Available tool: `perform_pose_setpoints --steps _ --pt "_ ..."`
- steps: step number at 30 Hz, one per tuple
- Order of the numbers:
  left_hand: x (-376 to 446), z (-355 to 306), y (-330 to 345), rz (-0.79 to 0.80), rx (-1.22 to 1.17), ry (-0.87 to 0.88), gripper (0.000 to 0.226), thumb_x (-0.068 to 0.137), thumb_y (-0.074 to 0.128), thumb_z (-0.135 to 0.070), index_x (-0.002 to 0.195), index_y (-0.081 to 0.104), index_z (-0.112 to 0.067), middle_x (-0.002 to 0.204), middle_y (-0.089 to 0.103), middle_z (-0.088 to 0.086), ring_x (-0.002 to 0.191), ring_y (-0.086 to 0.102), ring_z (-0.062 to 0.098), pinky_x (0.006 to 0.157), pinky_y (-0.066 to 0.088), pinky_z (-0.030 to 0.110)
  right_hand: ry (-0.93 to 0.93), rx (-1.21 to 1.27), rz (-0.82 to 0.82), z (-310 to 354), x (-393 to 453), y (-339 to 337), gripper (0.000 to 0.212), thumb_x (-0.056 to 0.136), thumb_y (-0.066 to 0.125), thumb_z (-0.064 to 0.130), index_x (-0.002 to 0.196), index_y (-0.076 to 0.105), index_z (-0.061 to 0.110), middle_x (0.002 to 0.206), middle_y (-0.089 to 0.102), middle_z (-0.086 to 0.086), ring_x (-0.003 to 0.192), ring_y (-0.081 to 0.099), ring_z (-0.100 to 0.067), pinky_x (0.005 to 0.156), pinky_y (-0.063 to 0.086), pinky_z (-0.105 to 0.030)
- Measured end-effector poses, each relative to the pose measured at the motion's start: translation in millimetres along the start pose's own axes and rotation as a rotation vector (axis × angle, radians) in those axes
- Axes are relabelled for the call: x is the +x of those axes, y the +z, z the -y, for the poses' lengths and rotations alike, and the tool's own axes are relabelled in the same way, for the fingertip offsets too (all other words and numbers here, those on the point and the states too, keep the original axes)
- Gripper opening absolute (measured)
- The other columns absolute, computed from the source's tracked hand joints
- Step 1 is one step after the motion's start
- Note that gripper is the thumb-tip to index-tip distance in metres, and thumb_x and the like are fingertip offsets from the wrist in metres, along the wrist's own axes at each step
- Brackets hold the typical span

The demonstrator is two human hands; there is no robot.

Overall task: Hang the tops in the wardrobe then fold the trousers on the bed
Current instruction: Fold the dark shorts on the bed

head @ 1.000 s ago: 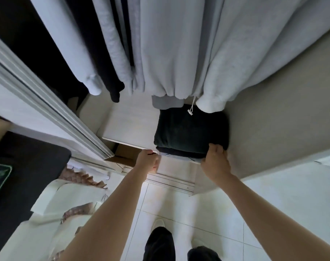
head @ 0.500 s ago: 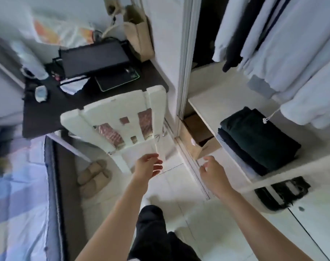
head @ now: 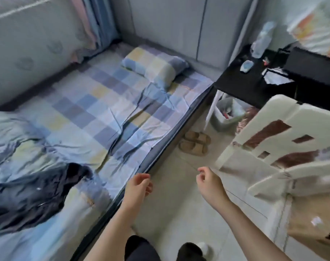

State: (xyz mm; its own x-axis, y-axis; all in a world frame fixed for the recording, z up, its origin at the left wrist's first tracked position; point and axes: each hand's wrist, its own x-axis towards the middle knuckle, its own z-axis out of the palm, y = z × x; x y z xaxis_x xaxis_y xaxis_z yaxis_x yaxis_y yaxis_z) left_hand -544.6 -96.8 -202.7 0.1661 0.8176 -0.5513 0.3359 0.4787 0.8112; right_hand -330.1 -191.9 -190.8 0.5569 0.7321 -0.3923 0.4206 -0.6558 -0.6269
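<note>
The bed (head: 107,102) fills the left of the view, covered in a checked sheet of blue, yellow and lilac squares, with a matching pillow (head: 154,65) at its far end near the wall. A rumpled pale blue blanket (head: 13,132) lies on the near left part of the bed. Dark trousers (head: 34,196) lie crumpled and unfolded on the bed's near left corner, well apart from both hands.

To the right stands a cream plastic chair (head: 277,140) with cut-outs in its back, and beyond it a black desk (head: 241,78) carrying a clear bottle (head: 262,40) and some small items too blurred to identify. Under the desk sits a grey bin (head: 226,113), and a pair of tan slippers (head: 195,142) rests on the tiled floor (head: 175,204) just beside the bed's edge.

The left hand (head: 137,189) hovers over the edge of the bed with its fingers loosely curled, holding and touching nothing. The right hand (head: 209,181) hangs over the floor near the chair, fingers likewise relaxed and slightly bent, gripping nothing.

A colourful printed bag (head: 315,27) shows at the upper right; any writing on it, and on the bottle, is too blurred to read.
</note>
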Motion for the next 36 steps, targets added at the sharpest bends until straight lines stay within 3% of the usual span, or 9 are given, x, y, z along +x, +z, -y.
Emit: perform_pose_setpoints --steps 6,11,16,25,27,30,32,34,36 --pt "-3 79 -183 -0.246 -0.098 -0.178 0.019 0.091 0.049 0.004 0.094 0.063 -0.008 0.07 0.064 0.01 0.057 0.055 0.018 0.056 0.046 0.026 -0.184 -0.128 0.245 120 2 146 0.025 0.094 0.047 0.018 0.117 0.056 0.014 0.11 0.064 -0.007 0.092 0.055 -0.02 0.075 0.038 -0.024" --pt "8 140 -305 -0.412 -0.134 -0.338 0.017 0.091 0.05 0.004 0.095 0.063 -0.006 0.07 0.065 0.011 0.054 0.053 0.018 0.052 0.041 0.027 -0.26 -0.232 0.448 198 -3 257 0.024 0.096 0.046 0.022 0.117 0.054 0.015 0.114 0.062 -0.005 0.101 0.056 -0.022 0.077 0.04 -0.026" --pt "35 187 -391 -0.479 -0.05 -0.448 0.017 0.088 0.056 -0.004 0.102 0.064 -0.01 0.088 0.068 0.01 0.075 0.061 0.025 0.067 0.048 0.033 -0.297 -0.336 0.615 261 11 350 0.025 0.096 0.045 0.026 0.118 0.052 0.019 0.086 0.055 0.011 0.069 0.048 0.001 0.052 0.033 -0.014" --pt "151 229 -445 -0.326 0.229 -0.488 0.024 0.087 0.059 -0.015 0.11 0.056 -0.017 0.11 0.06 0.003 0.097 0.058 0.021 0.079 0.044 0.031 -0.225 -0.333 0.739 320 104 498 0.024 0.092 0.048 0.023 0.111 0.059 0.013 0.107 0.063 -0.003 0.098 0.057 -0.02 0.077 0.043 -0.031" --pt "183 245 -444 -0.303 0.325 -0.509 0.032 0.086 0.058 -0.015 0.118 0.056 -0.014 0.118 0.057 0.005 0.108 0.056 0.023 0.086 0.044 0.032 -0.12 -0.284 0.79 319 130 539 0.016 0.092 0.049 0.022 0.1 0.059 0.012 0.102 0.065 -0.007 0.094 0.059 -0.022 0.083 0.048 -0.038" --pt "233 274 -441 -0.287 0.45 -0.559 0.041 0.088 0.055 -0.017 0.128 0.05 -0.014 0.13 0.049 0.009 0.12 0.049 0.028 0.098 0.042 0.037 0.05 -0.185 0.837 312 170 594 0.013 0.093 0.05 0.022 0.087 0.057 0.013 0.092 0.064 -0.009 0.078 0.055 -0.02 0.081 0.051 -0.037" --pt "259 292 -441 -0.321 0.502 -0.6 0.043 0.089 0.053 -0.018 0.131 0.046 -0.016 0.133 0.045 0.008 0.12 0.045 0.03 0.097 0.042 0.039 0.09 -0.169 0.843 309 191 627 0.015 0.094 0.05 0.023 0.083 0.055 0.014 0.088 0.062 -0.009 0.073 0.054 -0.018 0.081 0.051 -0.037" --pt "279 309 -439 -0.355 0.547 -0.617 0.044 0.09 0.054 -0.021 0.133 0.043 -0.016 0.134 0.044 0.007 0.118 0.045 0.031 0.094 0.043 0.04 0.143 -0.145 0.834 305 210 655 0.014 0.095 0.05 0.022 0.087 0.055 0.012 0.085 0.059 -0.007 0.07 0.054 -0.016 0.079 0.051 -0.036" --pt "299 327 -437 -0.381 0.573 -0.625 0.047 0.092 0.055 -0.025 0.135 0.039 -0.016 0.135 0.043 0.007 0.118 0.044 0.032 0.094 0.043 0.041 0.23 -0.118 0.854 304 226 682 0.022 0.095 0.052 0.024 0.108 0.057 0.006 0.089 0.061 -0.007 0.077 0.058 -0.018 0.079 0.052 -0.035"
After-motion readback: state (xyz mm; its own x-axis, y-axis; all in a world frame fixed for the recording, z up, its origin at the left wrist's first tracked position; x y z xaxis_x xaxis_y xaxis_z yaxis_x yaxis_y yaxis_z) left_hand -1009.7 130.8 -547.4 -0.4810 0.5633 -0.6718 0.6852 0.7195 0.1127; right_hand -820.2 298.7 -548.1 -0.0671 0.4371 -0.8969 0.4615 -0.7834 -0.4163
